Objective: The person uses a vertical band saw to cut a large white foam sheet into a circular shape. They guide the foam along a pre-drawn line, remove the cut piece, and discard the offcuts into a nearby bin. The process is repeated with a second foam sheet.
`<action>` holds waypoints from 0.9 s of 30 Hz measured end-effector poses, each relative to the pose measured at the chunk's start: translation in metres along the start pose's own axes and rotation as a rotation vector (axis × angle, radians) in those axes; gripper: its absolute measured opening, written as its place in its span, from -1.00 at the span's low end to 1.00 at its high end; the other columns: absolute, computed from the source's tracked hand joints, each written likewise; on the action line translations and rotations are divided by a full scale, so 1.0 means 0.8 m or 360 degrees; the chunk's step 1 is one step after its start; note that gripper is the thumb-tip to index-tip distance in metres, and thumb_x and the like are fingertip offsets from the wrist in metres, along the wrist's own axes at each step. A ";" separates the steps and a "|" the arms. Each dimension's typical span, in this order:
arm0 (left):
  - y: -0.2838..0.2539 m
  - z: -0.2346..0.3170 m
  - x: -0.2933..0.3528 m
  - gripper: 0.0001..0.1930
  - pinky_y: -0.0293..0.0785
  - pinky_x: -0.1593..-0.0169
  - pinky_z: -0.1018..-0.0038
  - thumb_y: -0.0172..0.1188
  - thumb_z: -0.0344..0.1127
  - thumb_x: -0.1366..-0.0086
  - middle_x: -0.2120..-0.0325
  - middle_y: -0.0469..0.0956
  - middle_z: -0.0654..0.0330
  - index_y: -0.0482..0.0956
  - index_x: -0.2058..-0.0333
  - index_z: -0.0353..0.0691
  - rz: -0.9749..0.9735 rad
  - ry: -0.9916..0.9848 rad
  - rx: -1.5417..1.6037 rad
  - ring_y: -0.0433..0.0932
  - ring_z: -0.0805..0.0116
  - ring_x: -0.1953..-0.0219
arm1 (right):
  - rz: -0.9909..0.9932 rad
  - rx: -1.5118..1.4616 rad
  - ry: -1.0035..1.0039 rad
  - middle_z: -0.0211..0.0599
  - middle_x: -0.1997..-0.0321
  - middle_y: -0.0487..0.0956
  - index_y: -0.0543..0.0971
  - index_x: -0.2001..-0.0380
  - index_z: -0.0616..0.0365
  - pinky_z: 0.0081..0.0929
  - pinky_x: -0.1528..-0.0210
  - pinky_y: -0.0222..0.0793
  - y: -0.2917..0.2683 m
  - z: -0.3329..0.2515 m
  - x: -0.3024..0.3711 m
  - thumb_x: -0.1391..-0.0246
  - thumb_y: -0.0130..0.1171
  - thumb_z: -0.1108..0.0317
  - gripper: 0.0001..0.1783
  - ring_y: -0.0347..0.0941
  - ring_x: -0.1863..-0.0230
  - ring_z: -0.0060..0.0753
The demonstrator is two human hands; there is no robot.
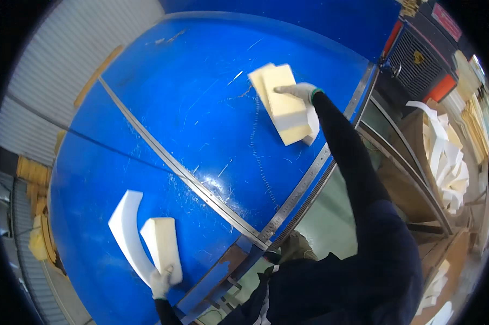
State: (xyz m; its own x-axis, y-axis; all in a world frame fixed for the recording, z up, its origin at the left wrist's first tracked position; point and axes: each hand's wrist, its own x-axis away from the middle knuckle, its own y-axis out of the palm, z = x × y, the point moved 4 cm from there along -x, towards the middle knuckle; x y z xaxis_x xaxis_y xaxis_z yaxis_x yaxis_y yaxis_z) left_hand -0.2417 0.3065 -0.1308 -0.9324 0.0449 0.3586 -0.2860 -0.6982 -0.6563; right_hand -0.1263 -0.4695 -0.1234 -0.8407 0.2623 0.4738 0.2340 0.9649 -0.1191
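Observation:
White gloves cover both of my hands. At the lower left, my left hand (pixel 161 283) grips the near end of a cream foam block (pixel 162 244). Close beside that block, a curved white foam strip (pixel 128 233) reaches down to the same hand; whether the fingers hold it too I cannot tell. My right hand (pixel 298 91) lies across the upper cream foam block (pixel 285 100) of a small stack, its thumb hidden. Under it, another cream foam block (pixel 259 81) sticks out to the left, and a white foam piece (pixel 311 125) shows at the right.
A metal rail (pixel 174 162) crosses the blue table (pixel 201 97), meeting a metal strip (pixel 298 192) along the near right edge. Beyond that edge, white foam offcuts (pixel 445 157) fill a brown container. A dark machine (pixel 420 57) stands at the upper right, a corrugated wall (pixel 76 59) at the left.

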 end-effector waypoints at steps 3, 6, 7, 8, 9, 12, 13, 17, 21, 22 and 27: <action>0.012 0.041 0.036 -0.58 0.54 0.24 0.42 0.33 -0.14 -0.29 0.34 0.69 0.11 0.66 0.13 -0.46 -0.0003 0.0030 0.0058 0.62 0.41 0.33 | 0.0009 -0.0076 0.0034 -0.16 0.04 0.69 0.63 -0.02 0.24 -0.35 -0.01 0.53 -0.013 0.029 -0.010 0.05 0.48 -0.17 -0.24 0.66 0.08 -0.29; 0.039 0.072 0.070 -0.62 0.53 0.15 0.41 0.31 -0.23 -0.29 0.29 0.70 0.08 0.64 0.09 -0.47 0.0019 0.0169 0.0053 0.63 0.37 0.26 | 0.0337 0.0623 -0.0175 -0.15 0.03 0.69 0.65 0.00 0.26 -0.36 -0.01 0.48 0.000 0.041 0.039 0.02 0.43 -0.16 -0.28 0.63 0.04 -0.32; 0.046 0.084 0.076 -0.63 0.53 0.12 0.40 0.31 -0.25 -0.29 0.27 0.70 0.06 0.64 0.08 -0.48 -0.0004 0.0257 0.0024 0.63 0.35 0.24 | 0.0376 0.0521 -0.0267 -0.14 0.05 0.70 0.66 0.02 0.26 -0.39 -0.01 0.49 0.006 0.054 0.070 0.02 0.43 -0.17 -0.28 0.63 0.03 -0.35; 0.048 0.085 0.082 -0.63 0.52 0.11 0.42 0.32 -0.27 -0.29 0.24 0.69 0.05 0.63 0.06 -0.48 0.0001 0.0251 0.0064 0.62 0.35 0.22 | 0.0433 0.0413 -0.0348 -0.12 0.06 0.70 0.66 0.04 0.27 -0.41 -0.01 0.50 0.013 0.070 0.106 0.02 0.42 -0.18 -0.28 0.63 0.03 -0.38; 0.052 0.084 0.085 -0.62 0.51 0.10 0.44 0.32 -0.28 -0.29 0.22 0.69 0.04 0.62 0.05 -0.49 -0.0021 0.0259 0.0094 0.61 0.34 0.20 | 0.0413 0.0020 -0.0407 -0.13 0.08 0.70 0.67 0.05 0.27 -0.43 0.00 0.50 0.014 0.089 0.147 0.00 0.43 -0.14 -0.32 0.63 0.03 -0.40; 0.055 0.024 0.062 -0.53 0.51 0.00 0.38 0.30 -0.22 -0.31 0.13 0.66 -0.02 0.57 -0.04 -0.52 -0.0003 0.0168 0.0238 0.62 0.25 0.16 | 0.0517 -0.1128 -0.0648 -0.20 0.09 0.69 0.64 0.03 0.29 -0.45 -0.02 0.51 0.007 0.140 0.304 -0.08 0.42 0.05 -0.45 0.60 0.04 -0.46; 0.054 0.032 0.053 -0.48 0.48 -0.08 0.30 0.16 -0.12 -0.41 0.03 0.62 -0.04 0.52 -0.10 -0.52 -0.0227 0.0202 -0.0162 0.59 0.15 0.04 | 0.0713 -0.1247 -0.0832 -0.22 0.07 0.68 0.62 0.00 0.30 -0.44 -0.03 0.52 0.001 0.170 0.365 -0.09 0.42 0.11 -0.47 0.59 0.04 -0.47; 0.103 0.064 0.047 -0.49 0.47 -0.08 0.31 0.15 -0.11 -0.42 0.03 0.62 -0.05 0.52 -0.09 -0.51 -0.0343 0.0414 -0.0328 0.59 0.15 0.02 | 0.1349 -0.1466 -0.1142 -0.24 -0.07 0.61 0.50 -0.13 0.31 -0.36 -0.10 0.52 -0.017 0.313 0.596 -0.15 0.36 0.25 -0.45 0.57 -0.01 -0.42; 0.171 0.116 0.068 -0.49 0.46 -0.09 0.31 0.15 -0.11 -0.42 0.02 0.62 -0.05 0.52 -0.09 -0.50 -0.0431 0.0585 -0.0371 0.59 0.15 0.01 | 0.2572 -0.0886 -0.1214 -0.22 -0.01 0.60 0.43 -0.18 0.31 -0.35 -0.09 0.54 -0.062 0.393 0.945 -0.30 0.16 0.09 -0.44 0.57 0.02 -0.34; 0.183 0.125 0.076 -0.49 0.46 -0.09 0.31 0.15 -0.11 -0.42 0.02 0.62 -0.06 0.52 -0.09 -0.50 -0.0441 0.0617 -0.0380 0.58 0.15 0.01 | 0.2991 -0.0389 -0.1006 -0.27 -0.08 0.58 0.48 -0.16 0.27 -0.33 -0.16 0.46 -0.063 0.390 1.037 -0.30 0.15 0.26 -0.56 0.51 -0.09 -0.39; 0.269 0.185 0.118 -0.50 0.45 -0.10 0.31 0.14 -0.10 -0.42 0.02 0.62 -0.06 0.52 -0.08 -0.49 -0.0549 0.0769 -0.0461 0.58 0.15 -0.01 | 0.3498 0.1764 -0.1090 -0.20 -0.07 0.55 0.49 -0.09 0.23 -0.28 -0.13 0.41 -0.038 0.289 1.394 -0.31 0.13 0.26 -0.63 0.48 -0.08 -0.25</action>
State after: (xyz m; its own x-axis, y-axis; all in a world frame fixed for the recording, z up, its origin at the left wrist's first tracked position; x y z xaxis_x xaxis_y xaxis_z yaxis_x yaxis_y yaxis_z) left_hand -0.3586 0.0547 -0.1404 -0.7517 0.5942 0.2861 -0.5709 -0.3691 -0.7334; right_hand -1.1841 -0.2038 0.2068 0.0653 0.1348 -0.9887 0.5046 -0.8593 -0.0839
